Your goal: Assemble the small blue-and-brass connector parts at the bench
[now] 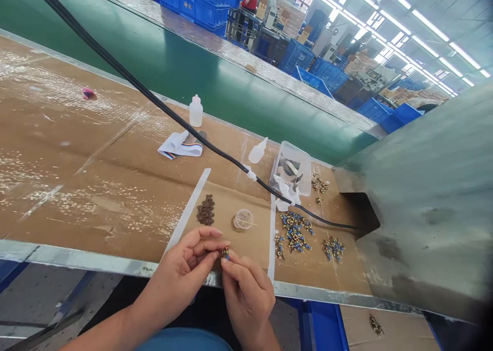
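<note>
Between the fingertips of both hands, near the front edge of the bench, is a small blue and gold piece [226, 253]. My right hand [248, 289] pinches its lower, blue end. The thumb and fingers of my left hand [185, 266] close at its upper left side; whether they grip it or something tiny against it cannot be made out. Just beyond the hands stands a small clear cup [243, 219] with a thin pale stick in it. A pile of small brown discs [206, 210] lies to its left. To the right are heaped similar blue and gold pieces [296, 230].
A black cable [185, 122] hangs slantwise across the view. Farther back are a white bottle [195, 111], a striped ribbon [180, 145], a white nozzle bottle [258, 151] and a clear plastic box [290, 169]. A metal panel [419, 202] borders the right; a green conveyor belt [231, 79] runs behind.
</note>
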